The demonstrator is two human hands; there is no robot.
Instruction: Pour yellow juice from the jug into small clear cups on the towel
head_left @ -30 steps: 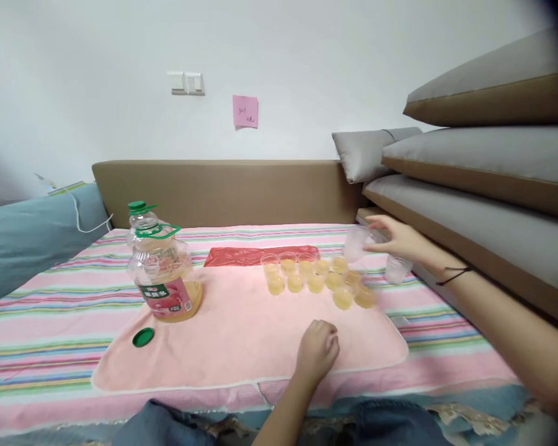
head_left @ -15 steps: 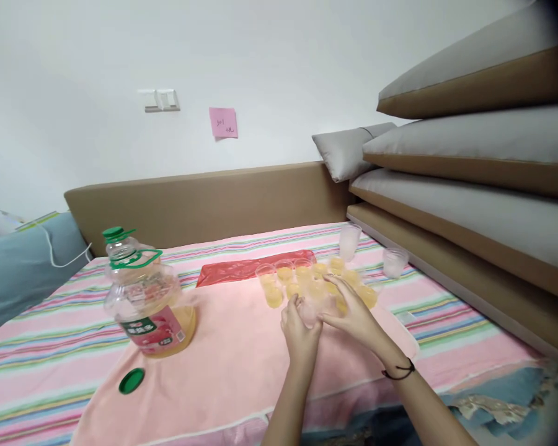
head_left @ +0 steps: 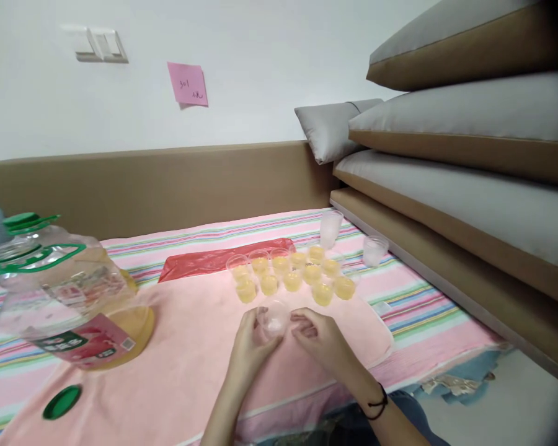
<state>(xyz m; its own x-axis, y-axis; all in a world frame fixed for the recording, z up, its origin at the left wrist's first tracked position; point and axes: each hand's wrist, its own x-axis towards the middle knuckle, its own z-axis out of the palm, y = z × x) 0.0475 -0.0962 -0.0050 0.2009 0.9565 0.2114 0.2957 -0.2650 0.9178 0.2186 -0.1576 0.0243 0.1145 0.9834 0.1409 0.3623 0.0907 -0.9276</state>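
Note:
A clear plastic cup (head_left: pixel 276 317) sits low over the pink cloth, in front of the cups of yellow juice. My left hand (head_left: pixel 251 341) is closed around its left side, thumb at the front. At the opposite side, my right hand (head_left: pixel 318 337) has its fingers curled, with thumb and fingertips at the cup's rim. Just beyond, several clear cups of yellow juice (head_left: pixel 292 281) stand in rows. On the left is a large juice bottle (head_left: pixel 81 334) with a green handle, partly full. Its neighbour behind, another bottle (head_left: pixel 67 238), is mostly hidden.
A green cap (head_left: pixel 62 401) lies at the front left. Behind the juice cups is a red plastic bag (head_left: pixel 214 259). Stacked clear cups (head_left: pixel 330 229) and another short cup stack (head_left: pixel 374 250) stand at the back right. Grey cushions (head_left: pixel 465 179) are piled along the right edge.
My hands have drawn back from the rows of juice cups with the plastic cup, uncovering those rows. The view has shifted closer, and the bottles appear larger.

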